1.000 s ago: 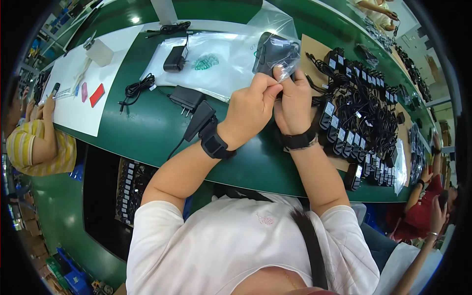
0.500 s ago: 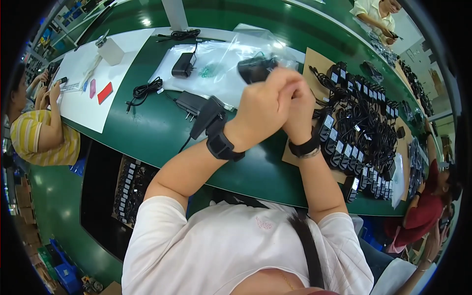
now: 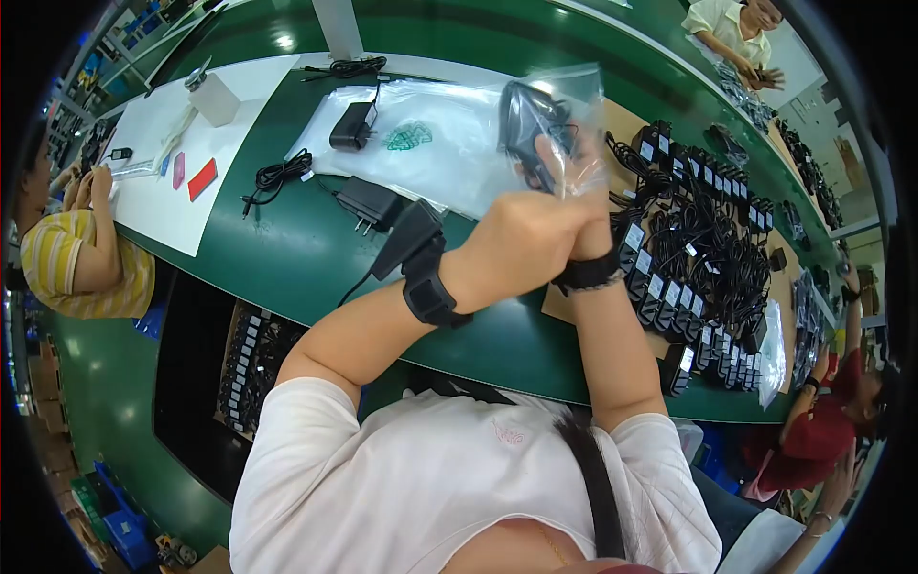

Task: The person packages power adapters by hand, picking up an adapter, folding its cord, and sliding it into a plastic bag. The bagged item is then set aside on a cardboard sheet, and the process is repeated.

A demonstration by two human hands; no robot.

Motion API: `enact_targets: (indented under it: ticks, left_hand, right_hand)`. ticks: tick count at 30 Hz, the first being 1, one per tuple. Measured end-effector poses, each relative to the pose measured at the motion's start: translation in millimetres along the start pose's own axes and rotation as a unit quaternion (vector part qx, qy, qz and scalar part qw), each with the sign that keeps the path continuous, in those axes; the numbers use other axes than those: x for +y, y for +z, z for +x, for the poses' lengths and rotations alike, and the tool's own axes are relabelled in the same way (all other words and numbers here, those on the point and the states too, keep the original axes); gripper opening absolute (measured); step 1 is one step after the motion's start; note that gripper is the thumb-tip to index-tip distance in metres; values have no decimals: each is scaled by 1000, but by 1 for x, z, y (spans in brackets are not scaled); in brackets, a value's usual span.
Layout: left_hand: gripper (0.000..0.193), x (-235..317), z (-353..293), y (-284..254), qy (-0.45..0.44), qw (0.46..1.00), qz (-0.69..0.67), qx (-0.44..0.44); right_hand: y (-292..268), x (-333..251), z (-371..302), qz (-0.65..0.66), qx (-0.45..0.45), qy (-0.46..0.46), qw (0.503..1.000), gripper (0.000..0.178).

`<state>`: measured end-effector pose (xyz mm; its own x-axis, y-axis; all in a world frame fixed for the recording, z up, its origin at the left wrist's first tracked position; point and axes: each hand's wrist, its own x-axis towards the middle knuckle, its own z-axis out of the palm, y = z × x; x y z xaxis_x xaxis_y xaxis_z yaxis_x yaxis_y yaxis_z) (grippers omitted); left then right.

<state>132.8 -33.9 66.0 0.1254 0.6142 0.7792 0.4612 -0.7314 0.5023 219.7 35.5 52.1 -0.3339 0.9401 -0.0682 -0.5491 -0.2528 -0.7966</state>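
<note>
Bright, even overhead light. White glare spot on the green bench (image 3: 287,249) near the top, at the upright post. Sheen on the clear plastic bag (image 3: 574,124). Shadows soft and short. Strong fisheye bend: bench edges curve, corners black. Centre sharp; rim figures slightly soft.

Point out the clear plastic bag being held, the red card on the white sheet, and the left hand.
clear plastic bag (image 3: 579,96), head view, upper right corner.
red card (image 3: 202,179), head view, middle.
left hand (image 3: 521,239), head view, back of hand.

shirt: white, short sleeves | wrists: black bands (image 3: 427,279) | chest: dark strap (image 3: 593,478)
</note>
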Motion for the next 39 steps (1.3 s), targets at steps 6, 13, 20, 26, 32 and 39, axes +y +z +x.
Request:
enact_targets:
  ticks: [6, 13, 20, 26, 32, 39]
  left_hand:
    - [53, -8, 14, -31, -203, 976, 47, 65]
    - [60, -67, 29, -51, -331, 941, -67, -23]
    - [41, -43, -7, 1, -302, 947, -110, 14]
    - [53, -82, -16, -17, -291, 938, -155, -110]
    - [33, -64, -2, -28, -374, 752, -540, 54]
    - [24, -62, -9, -21, -441, 679, -584, 58]
  right_hand:
    - [-12, -6, 5, -319, 1, -337, 886, 54]
    - [22, -28, -29, -336, -23, -101, 936, 50]
    - [9, 9, -11, -196, 98, -236, 947, 44]
    - [1, -6, -7, -249, 26, -218, 943, 45]
    - [0, 9, -10, -349, -44, -159, 923, 43]
    - [-6, 40, -5, -394, -5, -345, 852, 35]
